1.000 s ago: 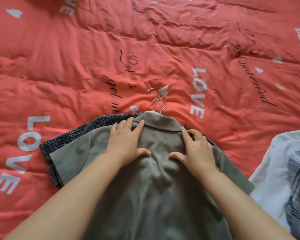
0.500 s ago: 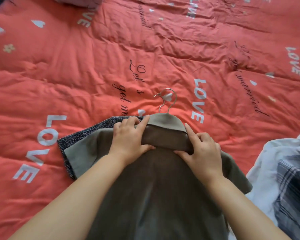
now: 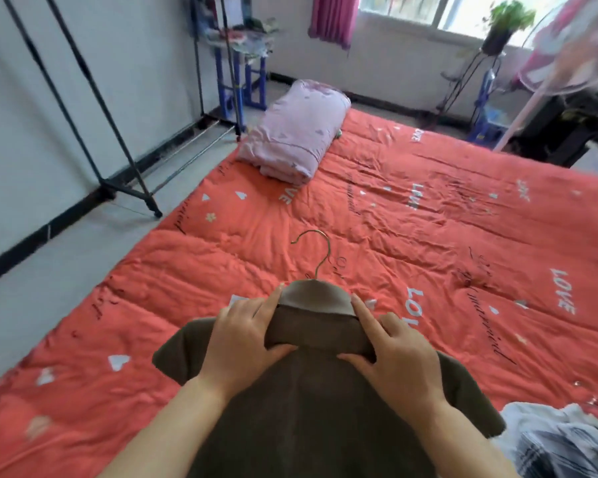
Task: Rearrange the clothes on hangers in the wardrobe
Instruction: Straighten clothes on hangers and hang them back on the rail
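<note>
Two hands hold one olive-brown shirt [image 3: 318,415] by its shoulders, close to the camera at the near middle of the scene, over a red bedspread [image 3: 446,243]. The shirt sits on a wire hanger whose metal hook [image 3: 316,251] sticks up past the collar [image 3: 316,322], pointing toward the far side.

The left hand [image 3: 244,343] pinches the left end of the collar: its thumb is tucked under the fold, its fingers are curled over the top, and its forefinger is stretched along the collar's edge. The right hand [image 3: 399,355] mirrors it on the right end, thumb below and forefinger straight along the edge. Both are clamped on the cloth. The short sleeves spread out to either side of the forearms.

Just right of the shirt, at the near right corner, lies a crumpled white and checked garment [image 3: 560,439]. On the bedspread's far left corner rests a folded pale pink quilt [image 3: 297,132]. Off the bed to the far left, a black clothes rack [image 3: 125,188] stands on the floor by the wall. At the far right are a blurred fan [image 3: 567,63] and a potted plant [image 3: 503,22] by the window.
</note>
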{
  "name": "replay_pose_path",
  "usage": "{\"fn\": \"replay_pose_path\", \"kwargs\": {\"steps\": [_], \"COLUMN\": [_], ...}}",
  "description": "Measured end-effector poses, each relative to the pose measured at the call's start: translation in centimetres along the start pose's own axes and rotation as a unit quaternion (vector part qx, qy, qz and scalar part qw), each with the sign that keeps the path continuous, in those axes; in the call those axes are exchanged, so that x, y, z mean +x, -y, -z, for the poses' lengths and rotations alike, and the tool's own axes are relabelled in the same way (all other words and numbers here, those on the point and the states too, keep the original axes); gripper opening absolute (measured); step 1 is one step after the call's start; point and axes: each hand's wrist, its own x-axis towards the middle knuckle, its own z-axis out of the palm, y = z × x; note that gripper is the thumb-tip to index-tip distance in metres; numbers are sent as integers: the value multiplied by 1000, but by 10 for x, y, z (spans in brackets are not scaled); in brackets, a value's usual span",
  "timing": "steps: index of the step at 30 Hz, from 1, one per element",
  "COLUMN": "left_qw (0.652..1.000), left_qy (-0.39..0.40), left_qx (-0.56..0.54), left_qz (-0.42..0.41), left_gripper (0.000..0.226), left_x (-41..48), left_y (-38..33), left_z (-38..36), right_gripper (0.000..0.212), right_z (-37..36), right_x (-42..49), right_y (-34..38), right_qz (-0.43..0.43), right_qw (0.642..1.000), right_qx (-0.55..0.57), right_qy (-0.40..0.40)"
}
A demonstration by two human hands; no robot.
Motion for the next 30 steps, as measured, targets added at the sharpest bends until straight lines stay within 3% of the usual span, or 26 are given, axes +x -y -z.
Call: {"fn": "replay_pose_path", "kwargs": {"steps": [6, 12, 24, 30], "left_qw": [990, 947, 795, 716], "left_qy": [-94, -184, -268, -306], "left_qx": [50, 160, 353, 382], "left_qz": [90, 209, 414, 497], "left_gripper": [92, 86, 94, 94], "left_x": [-64, -165, -428, -584], "left_y": [10, 0, -11, -21], "left_z": [138, 271, 480, 551], "right_gripper": [89, 88, 81, 81], "right_z": [79, 133, 213, 232], "right_x": [28, 27, -69, -161], "right_y": [94, 207, 499, 649], "right_qz": [177, 356, 561, 670], "right_qw": [983, 926, 791, 688], "right_qx": [12, 86, 222, 265], "right_qy": [-47, -94, -101, -83]}}
